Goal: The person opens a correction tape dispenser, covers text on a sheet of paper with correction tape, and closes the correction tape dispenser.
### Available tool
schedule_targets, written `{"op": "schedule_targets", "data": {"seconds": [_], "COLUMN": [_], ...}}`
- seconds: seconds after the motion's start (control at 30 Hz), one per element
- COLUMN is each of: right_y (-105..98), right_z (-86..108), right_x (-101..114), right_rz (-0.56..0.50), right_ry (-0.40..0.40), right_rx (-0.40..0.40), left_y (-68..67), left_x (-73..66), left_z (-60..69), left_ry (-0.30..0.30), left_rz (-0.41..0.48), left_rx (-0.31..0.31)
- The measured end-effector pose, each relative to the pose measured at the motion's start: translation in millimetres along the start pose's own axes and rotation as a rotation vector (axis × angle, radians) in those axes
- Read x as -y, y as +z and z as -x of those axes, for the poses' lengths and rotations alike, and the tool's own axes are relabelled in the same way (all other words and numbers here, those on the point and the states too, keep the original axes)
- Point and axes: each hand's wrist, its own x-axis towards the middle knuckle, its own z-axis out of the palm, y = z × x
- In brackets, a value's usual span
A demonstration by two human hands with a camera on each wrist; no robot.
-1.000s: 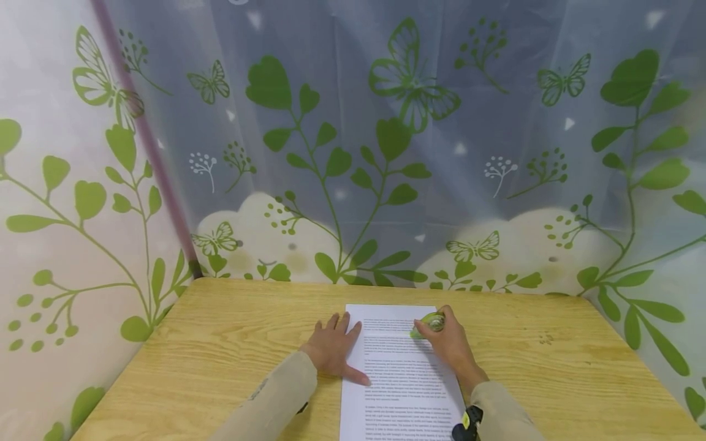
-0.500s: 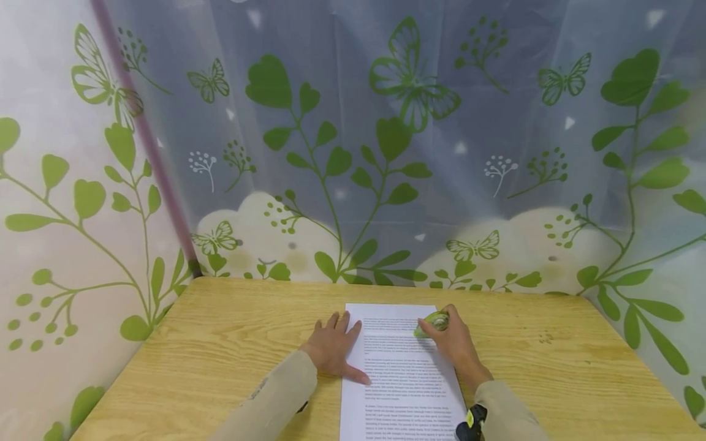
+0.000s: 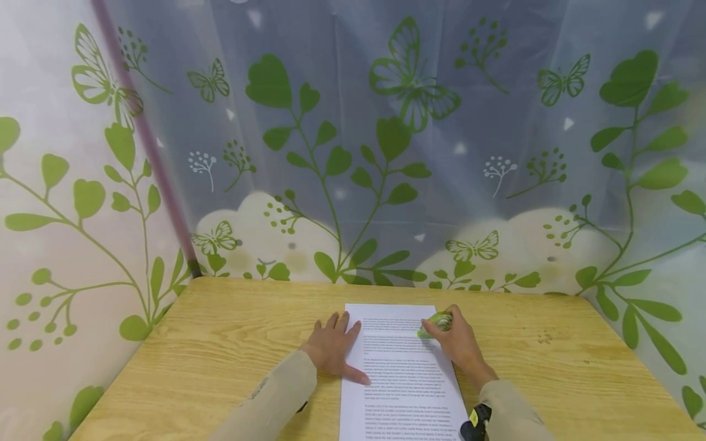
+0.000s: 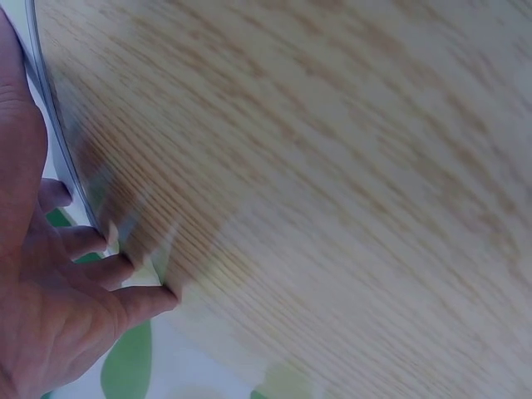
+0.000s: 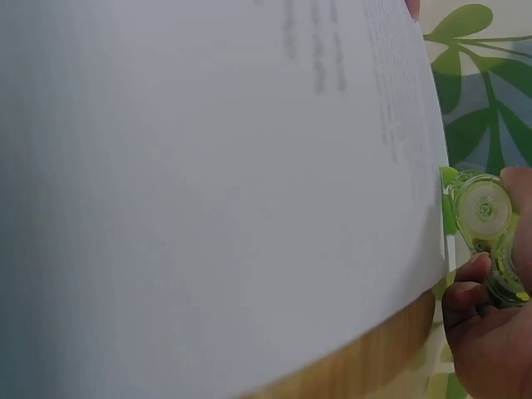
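Observation:
A stack of printed paper lies on the wooden table. My left hand rests with spread, fairly straight fingers on its left margin; in the left wrist view the fingertips touch down at the paper's edge and on the wood. Between thumb and fingers my right hand grips a clear green correction tape dispenser. Its green tip is down at the page, near the right ends of the upper text lines. Part of the dispenser is hidden behind the fingers.
The wooden table extends on both sides of the paper. Behind it hangs a curtain with leaves and butterflies, and another patterned sheet closes off the left. A black band circles the right wrist.
My right hand has slid a short way to the right with the correction tape dispenser, toward the page's right edge. The left hand and the paper have stayed in place.

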Motion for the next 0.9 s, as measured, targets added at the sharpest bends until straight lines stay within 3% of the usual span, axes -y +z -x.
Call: {"op": "schedule_targets", "data": {"seconds": [0.33,0.9], "right_y": [-3,-11], "right_z": [-3.4,-2.1], "right_x": [-4,-6], "right_rz": [0.034,0.005], "right_ry": [-0.002,-0.016], "right_rx": [-0.004,0.016], "left_y": [0.7,-0.8], "left_x": [1.0,0.0], "left_z": [-0.3,1.1], "left_ry": [0.003,0.002], "left_rz": [-0.006,0.009], "left_rx": [0.003,0.009]}}
